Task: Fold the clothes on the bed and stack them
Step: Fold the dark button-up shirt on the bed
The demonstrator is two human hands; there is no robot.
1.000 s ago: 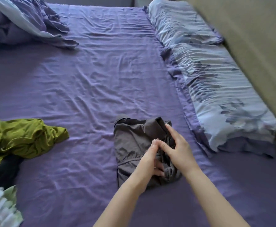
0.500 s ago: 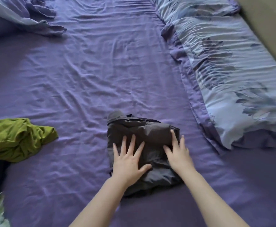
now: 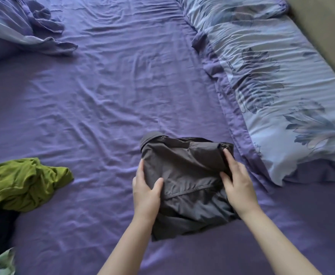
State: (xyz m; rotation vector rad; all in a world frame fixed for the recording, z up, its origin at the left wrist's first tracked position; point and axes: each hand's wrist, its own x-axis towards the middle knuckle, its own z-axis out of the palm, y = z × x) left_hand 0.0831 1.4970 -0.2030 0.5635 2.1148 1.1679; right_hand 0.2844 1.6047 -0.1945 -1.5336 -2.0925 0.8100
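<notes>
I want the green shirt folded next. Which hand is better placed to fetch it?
Left. The left hand grips the grey garment's left edge, on the side where the green shirt lies; the right hand is farther away.

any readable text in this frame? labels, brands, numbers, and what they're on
None. No word, label, brand or number can be read anywhere in the head view.
Grey folded garment, held by the left hand and right hand: no tag or print shows.
Green garment: plain.
Pillowcase: floral pattern only, no lettering.
Purple bedsheet: plain.
</notes>
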